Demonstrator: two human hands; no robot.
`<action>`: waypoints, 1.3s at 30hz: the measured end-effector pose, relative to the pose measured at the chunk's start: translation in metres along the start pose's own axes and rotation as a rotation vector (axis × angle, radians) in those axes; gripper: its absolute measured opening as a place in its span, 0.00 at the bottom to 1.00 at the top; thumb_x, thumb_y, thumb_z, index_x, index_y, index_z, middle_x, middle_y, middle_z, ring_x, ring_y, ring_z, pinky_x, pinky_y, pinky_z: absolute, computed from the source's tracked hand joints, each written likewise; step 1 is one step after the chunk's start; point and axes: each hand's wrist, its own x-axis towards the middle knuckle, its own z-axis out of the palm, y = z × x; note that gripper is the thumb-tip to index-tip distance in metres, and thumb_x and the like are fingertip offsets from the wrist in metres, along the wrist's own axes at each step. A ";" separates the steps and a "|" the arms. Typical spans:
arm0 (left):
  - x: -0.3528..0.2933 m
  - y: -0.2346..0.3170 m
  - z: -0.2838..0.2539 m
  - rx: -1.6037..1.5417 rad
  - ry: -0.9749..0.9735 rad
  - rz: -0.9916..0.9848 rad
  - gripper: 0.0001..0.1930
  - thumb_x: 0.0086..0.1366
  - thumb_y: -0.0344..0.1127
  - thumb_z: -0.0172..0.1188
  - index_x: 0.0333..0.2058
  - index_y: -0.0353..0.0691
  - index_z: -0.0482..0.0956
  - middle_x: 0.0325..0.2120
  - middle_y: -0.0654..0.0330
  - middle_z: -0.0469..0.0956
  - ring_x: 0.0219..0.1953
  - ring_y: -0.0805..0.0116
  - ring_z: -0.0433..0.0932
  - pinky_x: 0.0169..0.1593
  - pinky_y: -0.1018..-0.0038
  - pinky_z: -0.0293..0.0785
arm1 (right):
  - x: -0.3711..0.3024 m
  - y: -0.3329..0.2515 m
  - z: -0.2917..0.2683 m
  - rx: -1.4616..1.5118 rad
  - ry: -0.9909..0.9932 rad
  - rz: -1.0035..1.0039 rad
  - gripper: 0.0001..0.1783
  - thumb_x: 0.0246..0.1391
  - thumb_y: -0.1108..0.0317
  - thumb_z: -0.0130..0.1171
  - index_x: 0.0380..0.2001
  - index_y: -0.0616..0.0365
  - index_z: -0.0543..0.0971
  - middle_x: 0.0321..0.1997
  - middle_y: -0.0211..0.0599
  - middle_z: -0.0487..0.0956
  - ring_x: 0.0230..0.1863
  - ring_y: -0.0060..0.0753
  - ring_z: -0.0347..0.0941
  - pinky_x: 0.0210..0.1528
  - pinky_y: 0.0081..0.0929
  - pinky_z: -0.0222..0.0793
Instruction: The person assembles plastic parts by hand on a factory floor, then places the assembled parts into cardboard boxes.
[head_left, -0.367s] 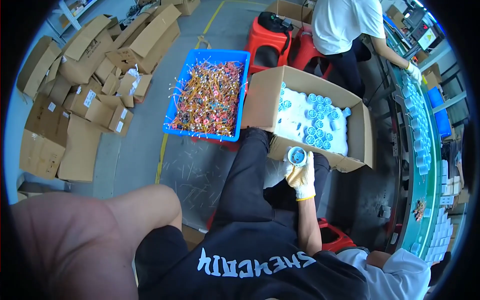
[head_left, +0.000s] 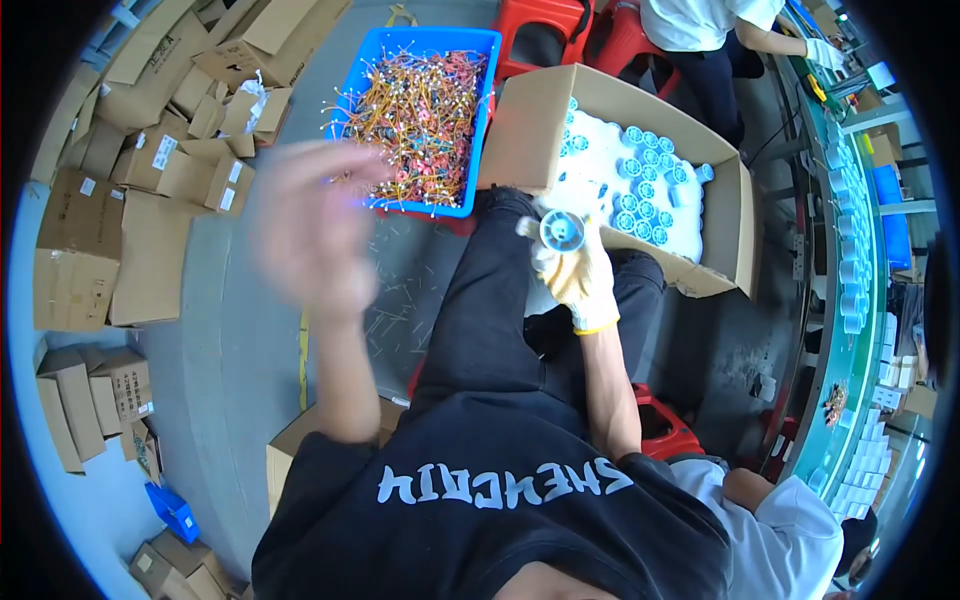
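My right hand (head_left: 580,275), in a yellowish work glove, holds a small white round part with a blue centre (head_left: 561,231) above my lap, close to an open cardboard box (head_left: 535,125) filled with several similar white and blue parts (head_left: 640,170). My left hand (head_left: 315,225) is bare, raised in the air and blurred, fingers spread, holding nothing. It hovers beside a blue plastic crate (head_left: 480,100) full of tangled orange and coloured wires (head_left: 420,120) on the floor.
Flattened and folded cardboard boxes (head_left: 130,200) pile up on the left. Red plastic stools (head_left: 545,30) stand behind the crate. Another person (head_left: 720,40) in a white top works at a green conveyor line (head_left: 850,250) on the right. A person's white sleeve (head_left: 790,520) shows lower right.
My left arm has lifted from low on the left and the hand now sits up near the blue crate. The right hand with the part has risen slightly.
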 end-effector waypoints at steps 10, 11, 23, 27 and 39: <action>-0.167 -0.070 0.073 -0.421 -0.147 -0.806 0.21 0.64 0.39 0.63 0.50 0.34 0.72 0.43 0.58 0.77 0.47 0.65 0.77 0.52 0.70 0.71 | 0.018 0.044 0.012 -1.248 0.221 0.145 0.25 0.67 0.47 0.45 0.32 0.59 0.77 0.15 0.36 0.78 0.12 0.26 0.70 0.19 0.26 0.69; -0.175 -0.075 0.065 -0.377 -0.121 -0.836 0.22 0.64 0.41 0.63 0.51 0.34 0.72 0.42 0.58 0.77 0.46 0.66 0.77 0.51 0.71 0.71 | 0.023 0.045 0.012 -1.257 0.209 0.155 0.25 0.67 0.47 0.45 0.32 0.59 0.77 0.15 0.36 0.78 0.12 0.26 0.70 0.19 0.26 0.69; -0.226 -0.081 0.023 -0.679 0.010 -1.202 0.22 0.70 0.47 0.51 0.51 0.34 0.69 0.40 0.56 0.78 0.37 0.65 0.81 0.43 0.69 0.78 | 0.169 0.011 0.023 -2.174 0.159 -0.416 0.14 0.55 0.59 0.60 0.38 0.57 0.78 0.32 0.47 0.82 0.37 0.52 0.79 0.41 0.42 0.74; -0.242 -0.078 0.032 -0.881 0.082 -1.285 0.24 0.73 0.50 0.43 0.50 0.33 0.70 0.38 0.55 0.79 0.34 0.65 0.81 0.40 0.69 0.78 | 0.216 0.022 0.014 -2.353 0.144 -0.275 0.18 0.54 0.56 0.60 0.43 0.55 0.78 0.34 0.45 0.83 0.41 0.52 0.79 0.44 0.44 0.73; -0.211 -0.110 0.016 -0.617 0.035 -1.371 0.23 0.74 0.48 0.41 0.43 0.32 0.77 0.30 0.55 0.81 0.29 0.67 0.81 0.35 0.70 0.80 | 0.181 0.003 0.061 -1.827 0.063 -0.429 0.10 0.61 0.64 0.54 0.39 0.59 0.78 0.31 0.43 0.82 0.31 0.36 0.79 0.35 0.31 0.74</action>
